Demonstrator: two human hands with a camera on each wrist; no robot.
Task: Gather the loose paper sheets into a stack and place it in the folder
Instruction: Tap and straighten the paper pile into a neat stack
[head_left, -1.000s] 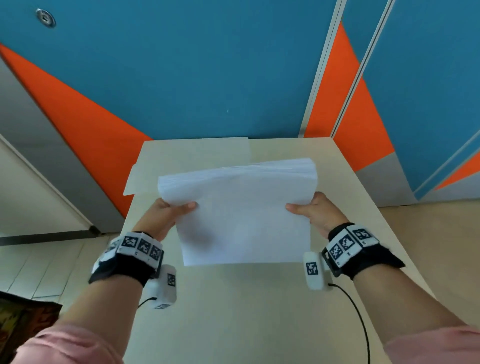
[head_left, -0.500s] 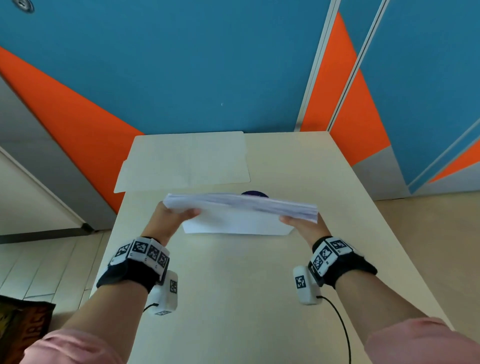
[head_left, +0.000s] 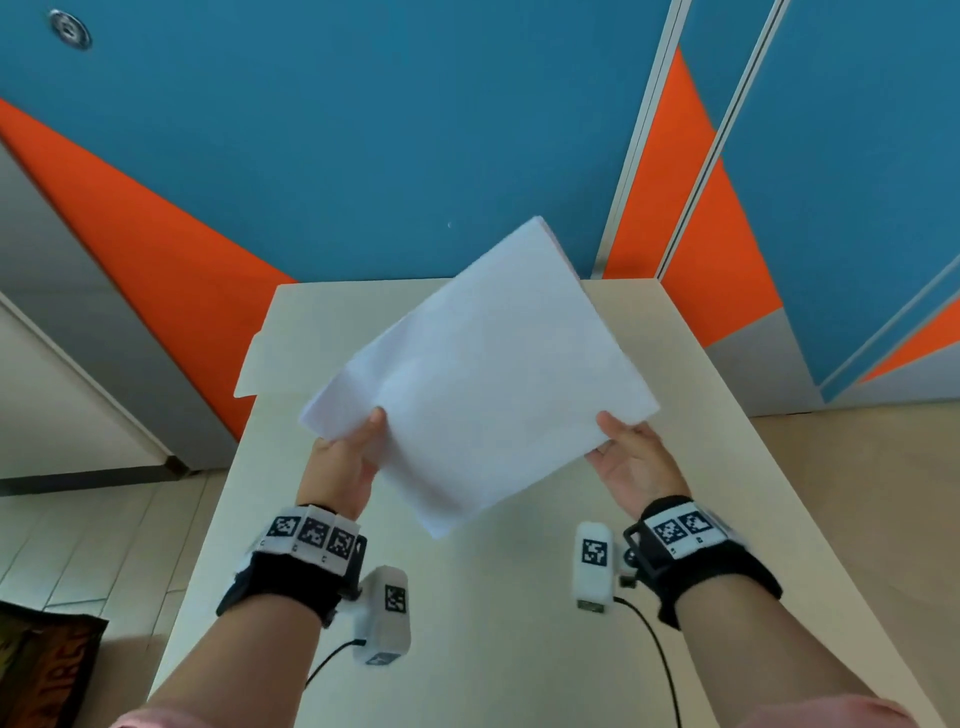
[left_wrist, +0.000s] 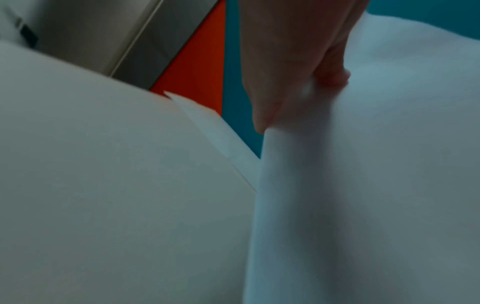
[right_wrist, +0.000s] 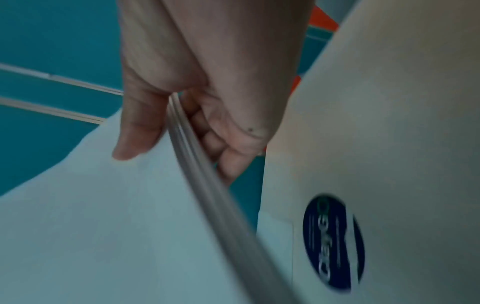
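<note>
A stack of white paper sheets (head_left: 483, 374) is held up above the table, turned so one corner points down toward me. My left hand (head_left: 345, 457) grips its left corner, thumb on top, and the same paper (left_wrist: 376, 164) fills the right of the left wrist view. My right hand (head_left: 631, 457) pinches the stack's right edge (right_wrist: 207, 185), thumb on the near face and fingers behind. The cream folder (head_left: 270, 358) lies flat at the table's far left, mostly hidden by the sheets; a strip of it (left_wrist: 221, 139) shows beyond the table edge.
The beige table (head_left: 493, 597) runs from me to a blue and orange wall (head_left: 363, 130). A round dark blue sticker (right_wrist: 335, 242) sits on the table under the sheets. Floor drops away on both sides, with a dark printed object (head_left: 41, 670) at lower left.
The stack was tipped down flat with its edge toward me half a second ago; now it is lifted and rotated clockwise, corner down. Both hands kept their hold.
</note>
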